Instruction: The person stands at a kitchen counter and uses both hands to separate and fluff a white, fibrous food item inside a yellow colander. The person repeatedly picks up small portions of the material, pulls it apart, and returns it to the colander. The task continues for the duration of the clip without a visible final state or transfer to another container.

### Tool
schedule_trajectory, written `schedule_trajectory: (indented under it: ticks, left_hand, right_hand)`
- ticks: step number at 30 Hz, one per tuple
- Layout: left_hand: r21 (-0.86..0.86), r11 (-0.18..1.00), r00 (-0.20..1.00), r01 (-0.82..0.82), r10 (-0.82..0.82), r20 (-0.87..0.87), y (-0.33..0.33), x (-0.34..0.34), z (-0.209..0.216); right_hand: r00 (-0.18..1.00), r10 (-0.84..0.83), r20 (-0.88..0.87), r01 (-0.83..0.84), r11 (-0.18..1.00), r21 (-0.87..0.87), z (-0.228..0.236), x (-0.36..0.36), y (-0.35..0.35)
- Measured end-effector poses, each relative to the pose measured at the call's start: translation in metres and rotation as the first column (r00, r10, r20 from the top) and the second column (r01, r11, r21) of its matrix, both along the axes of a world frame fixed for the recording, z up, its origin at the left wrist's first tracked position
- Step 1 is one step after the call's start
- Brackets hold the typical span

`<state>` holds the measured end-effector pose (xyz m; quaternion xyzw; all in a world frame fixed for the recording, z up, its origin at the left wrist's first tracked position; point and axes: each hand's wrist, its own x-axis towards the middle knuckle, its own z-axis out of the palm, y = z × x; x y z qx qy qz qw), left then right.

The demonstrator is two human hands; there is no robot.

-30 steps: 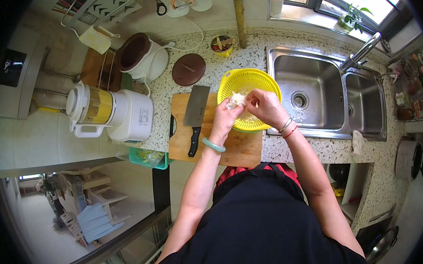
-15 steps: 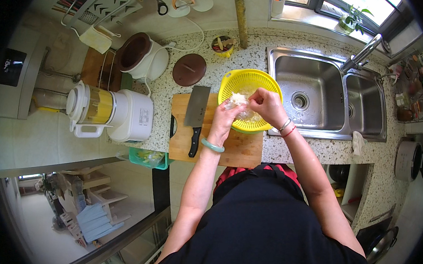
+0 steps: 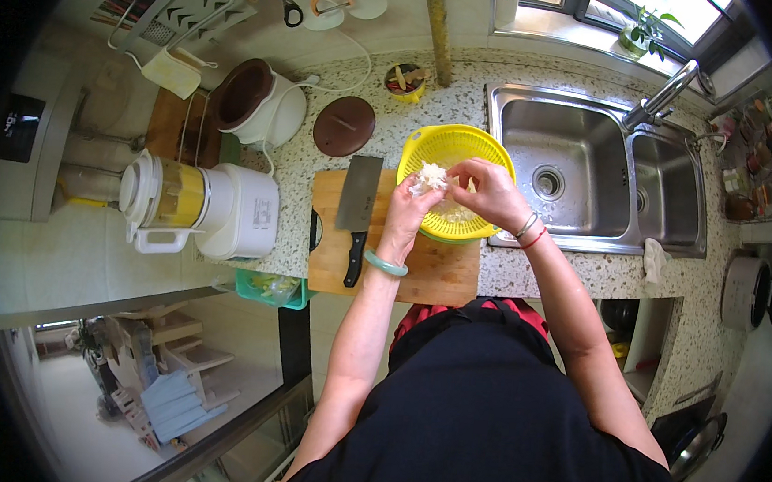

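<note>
My left hand (image 3: 407,210) grips a frilly clump of white fungus (image 3: 431,177) above a yellow colander (image 3: 420,140). Just right of the clump, my right hand (image 3: 488,195) is closed in a pinch, its fingertips against the clump's edge. More pale pieces (image 3: 455,212) lie in the colander, partly hidden by my hands. The colander rests over the right part of a wooden cutting board (image 3: 437,275), with something green under its rim. A cleaver (image 3: 359,195) with a black handle lies on the board, left of my left hand.
A double steel sink (image 3: 568,155) with a faucet (image 3: 664,97) is at the right. Behind the board are a brown lid (image 3: 344,125) and a small yellow container (image 3: 405,81). A white cooker pot (image 3: 275,110) and a blender (image 3: 172,197) stand left. A green basket (image 3: 292,300) hangs below the counter edge.
My right hand's fingers have shifted slightly up and left, closer to the white fungus. The clump in my left hand has turned a little and sits slightly higher.
</note>
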<state>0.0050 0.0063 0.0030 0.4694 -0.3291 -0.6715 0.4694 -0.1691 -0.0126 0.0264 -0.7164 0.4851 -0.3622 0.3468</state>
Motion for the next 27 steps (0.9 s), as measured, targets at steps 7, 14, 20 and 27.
schedule_trajectory:
  ticks: [7,14,20,27]
  left_hand:
    - [0.006,1.000,0.997,0.004,-0.004,0.071,-0.003,-0.005,0.010]
    - [0.028,1.000,0.999,0.006,-0.005,-0.037,-0.002,0.000,0.004]
    - [0.048,0.999,0.989,0.006,0.001,-0.147,-0.002,0.000,0.001]
    - [0.064,0.998,0.988,0.004,0.006,-0.157,-0.001,0.000,0.004]
  right_hand:
    - [0.994,0.005,-0.109,-0.021,0.989,-0.146,-0.009,0.004,-0.004]
    - [0.998,0.016,0.066,-0.021,0.996,0.081,-0.005,0.001,-0.003]
    - [0.975,-0.145,0.166,0.110,0.973,0.202,-0.011,0.004,-0.001]
    - [0.916,-0.254,0.312,0.127,0.919,0.373,-0.039,0.000,-0.007]
